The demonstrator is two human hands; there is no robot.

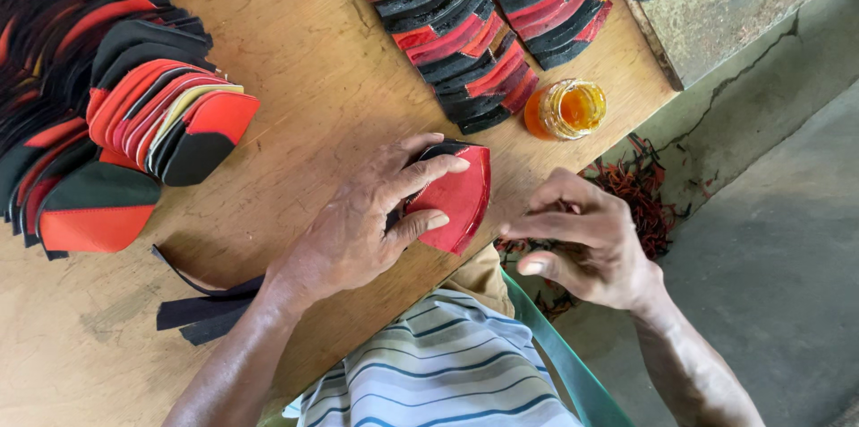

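**Red leather piece pressed flat at the bench edge**

At the far left of the wooden bench [295,60], a fanned stack of red and black cut pieces [134,114] lies overlapped. Below it, near the bench's front edge, black strips [201,311] trail off under the person's forearm. The left hand [358,221] is clamped on a curved red-and-black piece [456,199], thumb and fingers pinching its edge, pressing it down just at the bench edge. This looks like the holding or folding step on a single piece. To its right, the right hand [586,243] hovers apart from the piece, fingers curled loosely and holding nothing I can make out. Beyond, a second row of pieces [483,24] sits near an open jar of orange liquid [568,109]. The next move seems to call for the right hand's steady, fine touch.
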